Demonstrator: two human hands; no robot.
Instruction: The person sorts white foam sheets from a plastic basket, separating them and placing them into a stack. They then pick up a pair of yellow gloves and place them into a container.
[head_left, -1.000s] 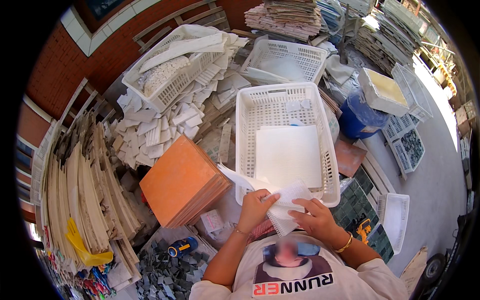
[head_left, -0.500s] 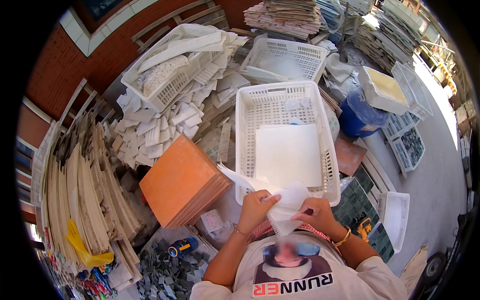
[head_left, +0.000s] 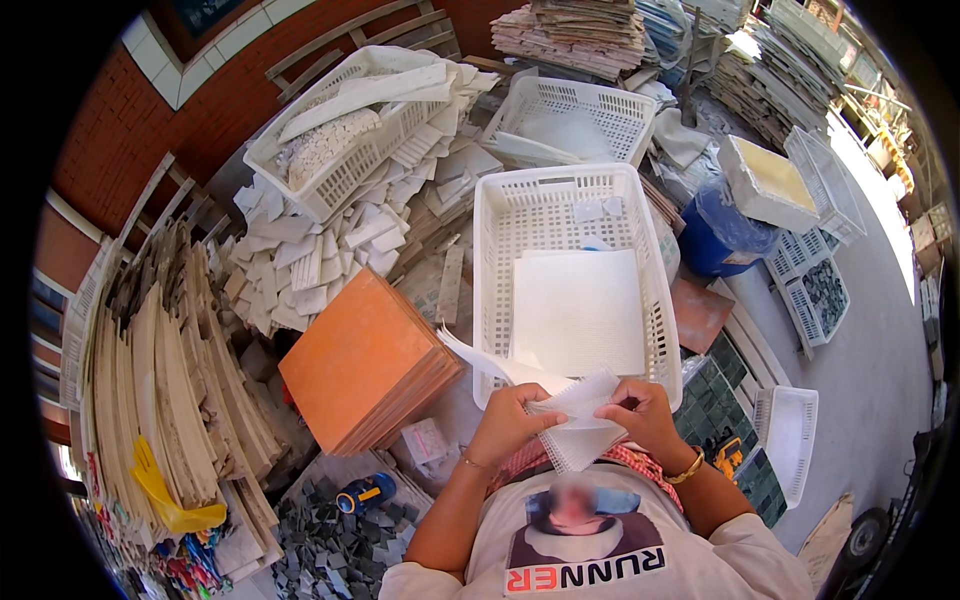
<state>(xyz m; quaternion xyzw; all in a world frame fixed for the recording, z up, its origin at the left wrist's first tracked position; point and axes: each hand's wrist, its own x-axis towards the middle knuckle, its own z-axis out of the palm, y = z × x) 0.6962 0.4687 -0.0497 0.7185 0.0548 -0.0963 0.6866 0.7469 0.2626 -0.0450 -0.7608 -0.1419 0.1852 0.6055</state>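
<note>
Our left hand (head_left: 512, 420) and right hand (head_left: 645, 415), both nearly closed, pinch white mesh sheets (head_left: 580, 445) — perhaps so the layers stand apart — near the perforated plastic crate (head_left: 556, 174).

My left hand (head_left: 510, 420) and right hand (head_left: 645, 412) face each other, near but apart, in front of my body. On the left, my thumb (head_left: 538, 422) points toward the other hand, pressed in a pinch against curled fingers. On the right, my thumb and bent fingers also pinch, pointing inward. My left forearm (head_left: 450, 508) slants up from below and left of its hand; my right forearm (head_left: 710, 496), from below and right.
</note>
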